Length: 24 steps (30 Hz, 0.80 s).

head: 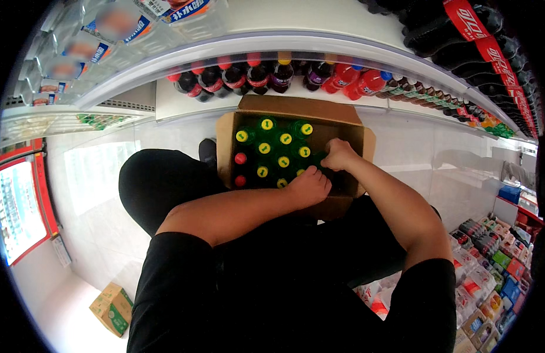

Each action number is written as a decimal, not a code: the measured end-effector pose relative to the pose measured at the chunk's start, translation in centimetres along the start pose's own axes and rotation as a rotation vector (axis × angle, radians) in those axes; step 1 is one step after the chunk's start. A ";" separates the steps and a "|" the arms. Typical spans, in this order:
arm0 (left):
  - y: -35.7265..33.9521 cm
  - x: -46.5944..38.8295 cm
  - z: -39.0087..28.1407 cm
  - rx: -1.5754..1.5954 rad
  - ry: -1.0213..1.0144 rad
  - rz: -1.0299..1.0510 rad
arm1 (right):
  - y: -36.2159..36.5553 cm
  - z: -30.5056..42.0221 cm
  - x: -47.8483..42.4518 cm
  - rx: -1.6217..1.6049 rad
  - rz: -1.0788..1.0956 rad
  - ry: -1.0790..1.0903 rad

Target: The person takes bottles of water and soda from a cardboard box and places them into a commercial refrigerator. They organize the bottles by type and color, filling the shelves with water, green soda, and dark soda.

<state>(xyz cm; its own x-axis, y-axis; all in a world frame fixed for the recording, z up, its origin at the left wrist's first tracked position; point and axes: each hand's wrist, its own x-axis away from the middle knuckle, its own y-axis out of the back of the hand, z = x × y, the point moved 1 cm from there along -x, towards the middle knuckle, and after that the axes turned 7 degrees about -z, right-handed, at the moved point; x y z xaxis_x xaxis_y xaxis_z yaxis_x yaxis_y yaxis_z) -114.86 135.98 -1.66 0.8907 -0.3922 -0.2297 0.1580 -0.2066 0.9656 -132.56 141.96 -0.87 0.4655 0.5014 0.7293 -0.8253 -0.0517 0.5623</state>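
A cardboard box [299,107] with its flaps folded out stands on the floor between my knees. Inside it are several green plastic bottles [294,127] with yellow caps, upright in staggered rows. Two red caps [240,170] show at the left side. My right hand [338,154] reaches into the right part of the box, its fingers closed around the top of a green bottle whose cap they hide. Close by, my left hand [311,187] is curled over the front right bottles, beside a partly covered yellow cap. What its fingers touch is hidden.
Just beyond the box, a low shelf [202,108] holds cola bottles [257,77] and red drink bottles [369,84]. Above it runs another shelf's edge [299,42]. Packed drinks [475,273] stand at the right, a carton [112,309] at the lower left.
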 end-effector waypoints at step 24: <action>13.7 -1.0 8.3 0.117 0.343 0.018 | 8.3 5.2 7.9 -0.068 -0.165 0.389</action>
<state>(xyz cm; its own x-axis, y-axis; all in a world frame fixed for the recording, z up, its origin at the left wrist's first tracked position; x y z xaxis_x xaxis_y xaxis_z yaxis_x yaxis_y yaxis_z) -117.15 126.12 10.82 0.9872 -0.0772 -0.1394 0.1090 -0.3111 0.9441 -134.06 141.02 11.54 0.4486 0.7875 0.4225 -0.7747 0.1070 0.6232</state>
